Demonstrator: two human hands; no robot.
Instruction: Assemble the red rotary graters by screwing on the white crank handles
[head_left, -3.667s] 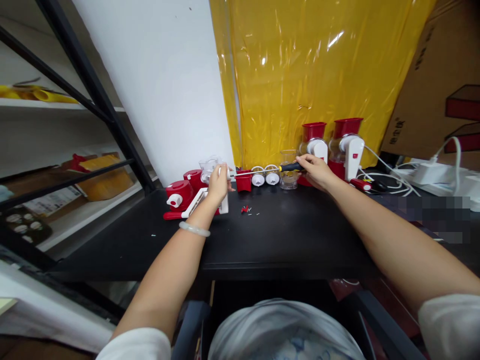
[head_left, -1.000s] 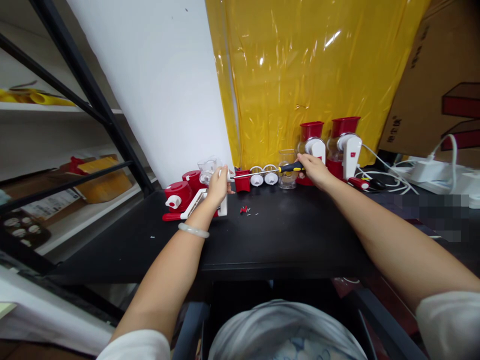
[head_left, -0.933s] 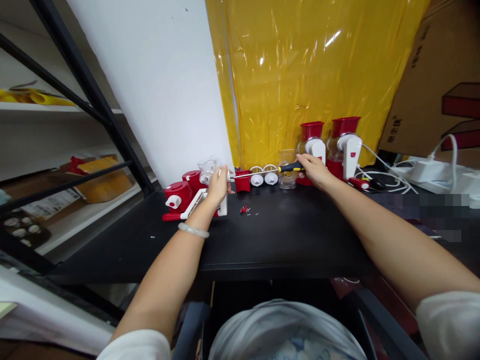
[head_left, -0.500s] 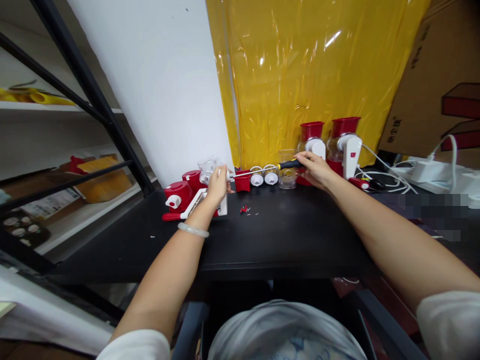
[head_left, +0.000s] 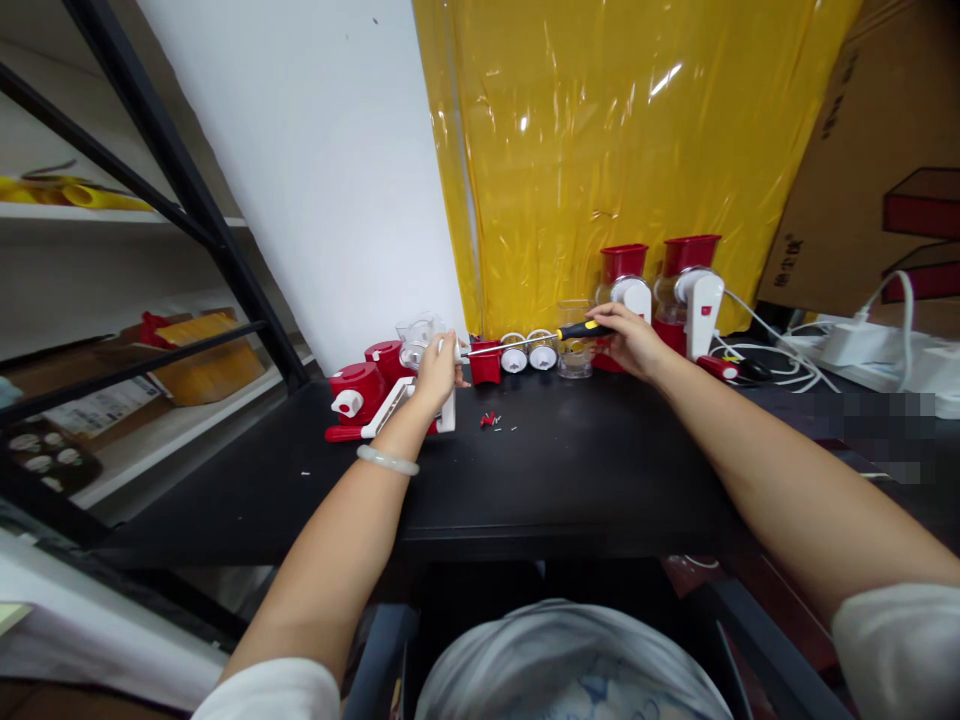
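My right hand (head_left: pixel 630 338) is closed on the black and yellow handle of a screwdriver (head_left: pixel 581 329). Its long shaft runs left, nearly level, and the tip meets a small white part at my left hand (head_left: pixel 439 368). The fingers of that hand are wrapped round the white part, which they mostly hide. Close behind and below it are a clear plastic housing (head_left: pixel 415 330), a white stand with a red-ended crank handle (head_left: pixel 346 433) and red bodies (head_left: pixel 358 392). Small red pieces and screws (head_left: pixel 490 420) lie on the black table (head_left: pixel 562 470) right of my left hand.
Two drum graters (head_left: pixel 701 300) with red hoppers stand at the back right. A red hopper (head_left: pixel 486 364), two round drums (head_left: pixel 541 350) and a clear container (head_left: pixel 575 355) line the back. White cables and a power strip (head_left: pixel 855 340) lie right; a black-framed shelf (head_left: pixel 217 240) stands left.
The screwdriver handle has turned a little in my right hand, with more yellow now showing near the fingers. My left hand stays in place.
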